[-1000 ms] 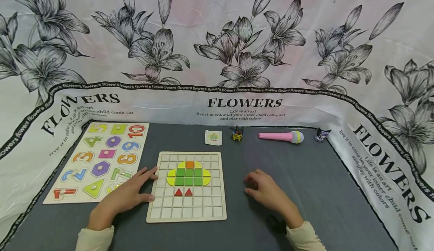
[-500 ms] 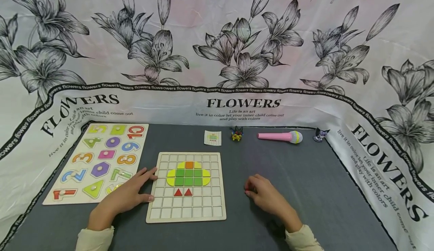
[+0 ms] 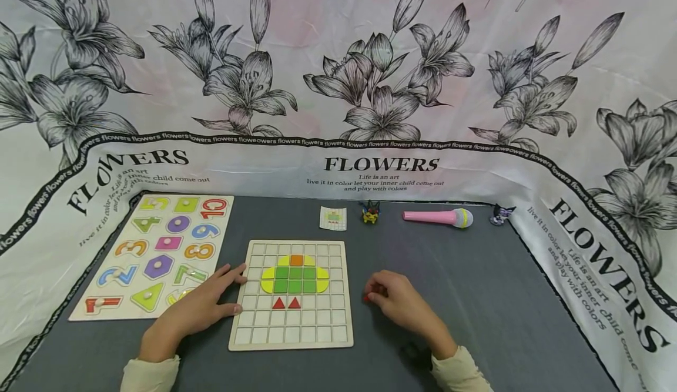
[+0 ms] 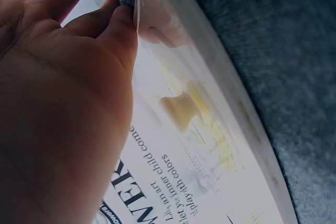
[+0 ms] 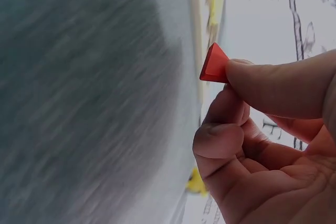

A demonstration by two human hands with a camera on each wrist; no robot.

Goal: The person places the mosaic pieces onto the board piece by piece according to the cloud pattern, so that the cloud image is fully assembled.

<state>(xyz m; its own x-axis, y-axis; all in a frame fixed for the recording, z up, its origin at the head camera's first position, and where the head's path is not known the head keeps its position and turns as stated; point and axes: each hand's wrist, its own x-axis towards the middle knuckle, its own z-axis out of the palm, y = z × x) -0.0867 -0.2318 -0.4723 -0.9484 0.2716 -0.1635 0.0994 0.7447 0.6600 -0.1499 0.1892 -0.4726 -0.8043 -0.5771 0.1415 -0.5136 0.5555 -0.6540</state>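
Note:
My right hand [image 3: 401,302] pinches a red triangle tile [image 5: 215,66] between thumb and index finger, just right of the grid board. In the right wrist view one corner of the tile points upward. My left hand [image 3: 193,308] rests at the left edge of the wooden grid board [image 3: 293,346], fingers spread and touching its side. On the board, green square tiles [image 3: 288,279] sit with yellow rounded tiles [image 3: 268,280] and an orange square tile [image 3: 297,260]. Two red triangle tiles [image 3: 286,303] lie in the row below them.
A number and shape puzzle board [image 3: 168,243] lies at the left, partly under my left hand. Along the back are a pattern card [image 3: 333,218], a small yellow figure [image 3: 370,213], a pink toy microphone [image 3: 436,218] and a dark little figure [image 3: 500,214].
My right hand has moved left toward the grid board, and the red triangle in its fingers has come into sight. My left hand has stayed at the board's edge.

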